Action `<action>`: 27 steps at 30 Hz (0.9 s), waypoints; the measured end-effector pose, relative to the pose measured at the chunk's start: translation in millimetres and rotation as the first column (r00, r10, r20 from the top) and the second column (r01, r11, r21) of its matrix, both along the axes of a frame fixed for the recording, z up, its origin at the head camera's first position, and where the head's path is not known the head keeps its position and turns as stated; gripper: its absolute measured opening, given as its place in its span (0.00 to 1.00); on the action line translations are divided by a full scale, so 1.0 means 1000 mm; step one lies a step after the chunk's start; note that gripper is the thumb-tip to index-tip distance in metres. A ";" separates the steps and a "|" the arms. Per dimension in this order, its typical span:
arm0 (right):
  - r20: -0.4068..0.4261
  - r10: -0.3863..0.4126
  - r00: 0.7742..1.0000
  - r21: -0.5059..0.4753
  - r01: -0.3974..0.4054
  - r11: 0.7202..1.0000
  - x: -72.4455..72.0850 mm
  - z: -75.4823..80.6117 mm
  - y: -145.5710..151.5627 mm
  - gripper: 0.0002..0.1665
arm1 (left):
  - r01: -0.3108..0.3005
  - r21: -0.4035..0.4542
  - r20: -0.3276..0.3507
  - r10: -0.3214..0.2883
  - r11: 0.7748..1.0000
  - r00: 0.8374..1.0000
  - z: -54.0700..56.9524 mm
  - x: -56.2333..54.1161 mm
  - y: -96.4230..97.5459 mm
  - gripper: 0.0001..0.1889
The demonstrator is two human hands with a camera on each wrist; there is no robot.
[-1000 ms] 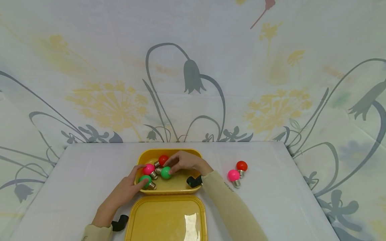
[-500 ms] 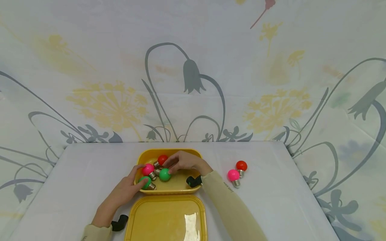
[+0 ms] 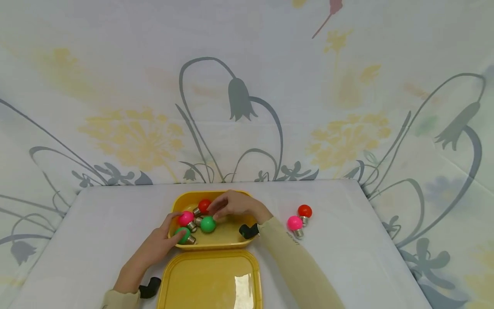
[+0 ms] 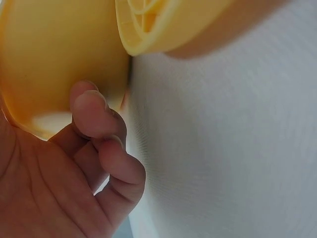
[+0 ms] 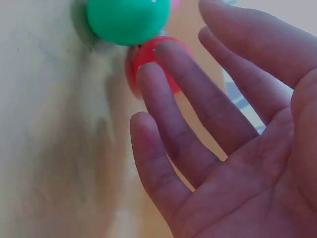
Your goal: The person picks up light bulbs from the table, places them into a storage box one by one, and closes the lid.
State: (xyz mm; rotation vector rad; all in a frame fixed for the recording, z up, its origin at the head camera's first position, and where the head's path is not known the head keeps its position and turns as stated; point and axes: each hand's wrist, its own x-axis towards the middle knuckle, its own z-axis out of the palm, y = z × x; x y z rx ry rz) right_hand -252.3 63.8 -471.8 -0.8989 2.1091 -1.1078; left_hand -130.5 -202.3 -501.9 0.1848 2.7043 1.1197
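Note:
My left hand (image 3: 160, 242) grips the left end of a yellow plastic box (image 3: 231, 246), its thumb over the rim beside a green light bulb (image 3: 182, 235). In the left wrist view, two or more fingers (image 4: 124, 171) curl at the outside of the box wall. Inside the box a pink bulb (image 3: 186, 218), a red bulb (image 3: 204, 206) and a second green bulb (image 3: 208, 224) lie together on the left side. Over the box hovers my right hand (image 3: 237, 204), fingertips right at the second green bulb. The right wrist view shows its fingers (image 5: 173, 129) spread, nothing between them.
A yellow lid (image 3: 210, 279) lies flat in front of the box. Right of the box, a pink bulb (image 3: 295, 222) and a red bulb (image 3: 305, 211) rest on the white tabletop (image 3: 347, 257). A flower-patterned cloth (image 3: 239, 98) hangs behind.
The head view has shifted slightly, so everything appears a little further left. My right fingertips have eased up from the green bulb. My left hand keeps its place on the box.

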 end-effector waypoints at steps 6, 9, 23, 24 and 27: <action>-0.054 0.020 0.998 -0.012 -0.021 1.000 0.001 0.008 0.008 0.18 | -0.003 -0.014 -0.006 0.003 1.000 1.000 0.003 0.001 0.000 0.32; -0.066 0.024 0.998 -0.018 -0.025 1.000 0.001 0.012 0.012 0.18 | -0.004 -0.020 -0.003 0.004 1.000 1.000 0.005 0.001 0.001 0.33; -0.088 -0.057 0.995 -0.146 0.044 0.988 0.020 0.025 0.041 0.15 | 0.004 -0.011 0.007 -0.004 1.000 1.000 0.004 0.000 -0.001 0.33; -0.088 -0.071 0.994 -0.151 0.057 0.987 0.021 0.025 0.044 0.15 | 0.005 -0.010 0.009 -0.005 1.000 1.000 0.004 0.000 -0.001 0.33; -0.093 -0.118 0.989 -0.159 0.102 0.982 0.025 0.023 0.052 0.14 | 0.005 -0.010 0.013 -0.005 1.000 1.000 0.003 0.000 0.000 0.33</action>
